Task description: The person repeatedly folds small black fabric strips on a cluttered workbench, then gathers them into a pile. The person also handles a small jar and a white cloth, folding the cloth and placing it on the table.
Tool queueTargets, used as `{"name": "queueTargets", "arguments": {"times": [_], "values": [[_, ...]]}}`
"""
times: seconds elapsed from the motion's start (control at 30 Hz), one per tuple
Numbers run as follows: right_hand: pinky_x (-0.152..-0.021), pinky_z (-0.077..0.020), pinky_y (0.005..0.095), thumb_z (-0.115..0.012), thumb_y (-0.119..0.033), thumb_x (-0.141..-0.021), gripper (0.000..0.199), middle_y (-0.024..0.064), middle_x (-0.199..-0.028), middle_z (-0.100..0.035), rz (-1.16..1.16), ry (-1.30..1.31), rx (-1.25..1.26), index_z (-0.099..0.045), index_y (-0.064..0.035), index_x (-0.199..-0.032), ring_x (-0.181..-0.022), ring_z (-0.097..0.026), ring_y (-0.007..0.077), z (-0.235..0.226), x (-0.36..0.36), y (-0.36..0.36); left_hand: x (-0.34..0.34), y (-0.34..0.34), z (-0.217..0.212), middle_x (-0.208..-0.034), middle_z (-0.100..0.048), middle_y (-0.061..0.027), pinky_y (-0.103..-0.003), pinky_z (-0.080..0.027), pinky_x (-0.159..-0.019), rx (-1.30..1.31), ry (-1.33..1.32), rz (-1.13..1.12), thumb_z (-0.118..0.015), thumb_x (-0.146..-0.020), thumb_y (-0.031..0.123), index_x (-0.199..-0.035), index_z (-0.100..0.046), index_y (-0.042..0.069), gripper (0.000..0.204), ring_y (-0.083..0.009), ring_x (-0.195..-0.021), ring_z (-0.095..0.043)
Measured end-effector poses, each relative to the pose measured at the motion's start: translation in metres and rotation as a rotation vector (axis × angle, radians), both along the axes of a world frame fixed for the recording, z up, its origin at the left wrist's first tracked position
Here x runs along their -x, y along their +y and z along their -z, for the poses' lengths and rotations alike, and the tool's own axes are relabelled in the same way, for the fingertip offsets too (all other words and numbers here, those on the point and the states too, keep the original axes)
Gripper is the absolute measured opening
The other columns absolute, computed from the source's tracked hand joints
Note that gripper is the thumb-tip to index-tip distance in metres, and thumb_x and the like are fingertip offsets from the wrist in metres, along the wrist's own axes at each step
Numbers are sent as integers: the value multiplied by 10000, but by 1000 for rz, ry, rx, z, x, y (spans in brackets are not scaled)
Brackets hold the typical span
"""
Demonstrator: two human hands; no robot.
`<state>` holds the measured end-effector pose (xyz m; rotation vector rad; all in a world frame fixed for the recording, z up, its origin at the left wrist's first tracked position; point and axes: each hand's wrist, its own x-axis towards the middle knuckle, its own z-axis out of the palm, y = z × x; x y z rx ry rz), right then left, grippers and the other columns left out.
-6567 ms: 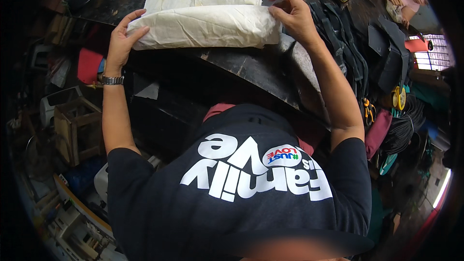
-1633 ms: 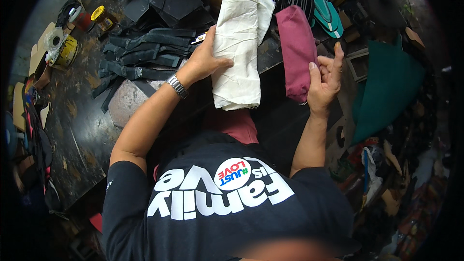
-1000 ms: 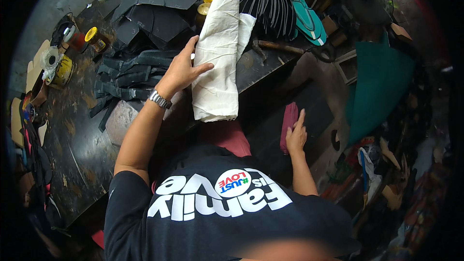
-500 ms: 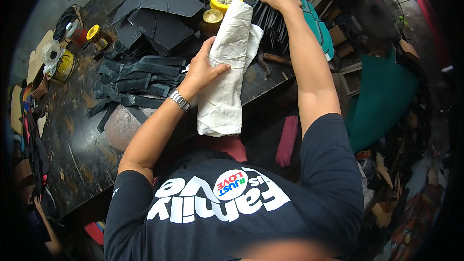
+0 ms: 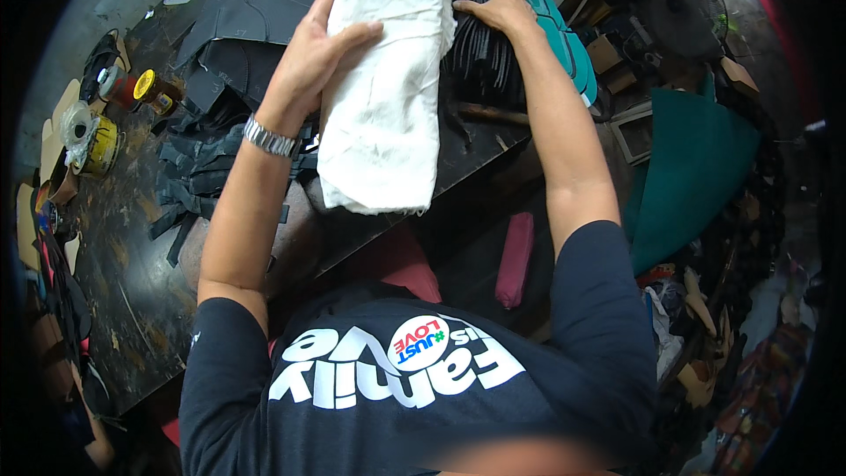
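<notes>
A folded white cloth [image 5: 383,115] hangs from my left hand [image 5: 308,57], its thumb lying across the front and the other fingers behind it, out of sight. The cloth stands over the table's near edge and covers part of what lies beyond. Farther right, my right hand [image 5: 504,13] rests at a stack of thin black sheets [image 5: 478,62] set on edge, thumb and forefinger spread apart. Its other fingers are partly hidden. A thin pale band runs over the top of the stack near the thumb. Right beside it lie teal curved pieces [image 5: 564,44].
On the dark worn table [image 5: 119,247] lie black strips [image 5: 189,159] and grey-black cut sheets [image 5: 251,26]. A yellow-lidded jar [image 5: 159,92] and a yellow tin [image 5: 100,148] stand at left. A green sheet [image 5: 692,181] is at right; a maroon pouch [image 5: 515,260] lies below the table edge.
My left hand has brought the cloth up and to the left, so it now hides the two yellow-topped jars behind it. My right hand stays at the black stack.
</notes>
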<state>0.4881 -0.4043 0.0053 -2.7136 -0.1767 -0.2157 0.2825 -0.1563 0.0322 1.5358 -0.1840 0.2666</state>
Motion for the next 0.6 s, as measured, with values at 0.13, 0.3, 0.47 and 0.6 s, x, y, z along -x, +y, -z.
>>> {"name": "queueTargets", "arguments": {"times": [0.13, 0.3, 0.47, 0.6], "values": [[-1054, -459, 508, -856, -351, -665, 1353, 385, -1359, -503, 29, 61, -49, 111, -170, -1594, -1222, -559, 492, -13, -9, 2, -60, 2, 2, -1235, -647, -165, -356, -571, -900, 166, -141, 181, -701, -907, 126, -1364, -504, -9, 515, -237, -1081, -673], [-1058, -445, 453, -862, -368, -683, 1305, 331, -1423, -422, -117, -57, -464, 39, -11, -1558, -1254, -532, 408, -39, -40, -68, -167, -26, -15, -1261, -622, -168, -369, -512, -964, 319, -91, 167, -661, -922, 99, -1340, -519, -3, 453, -234, -1142, -619], [-1052, -437, 408, -833, -416, -749, 1200, 280, -1512, -326, 96, -108, -674, -85, 98, -1534, -1310, -479, 340, -57, -45, -197, -207, -83, 2, -1195, -648, -193, -372, -565, -849, 397, 94, 4, -706, -861, 69, -1318, -498, -39, 514, -267, -1032, -675], [-1000, -474, 417, -812, -362, -794, 1064, 225, -1488, -387, 325, -30, -932, -159, 21, -1541, -1265, -504, 336, -38, -15, -280, -190, -122, 55, -1148, -660, -209, -386, -593, -810, 537, 265, -241, -696, -837, 9, -1236, -510, -83, 450, -294, -978, -702]]}}
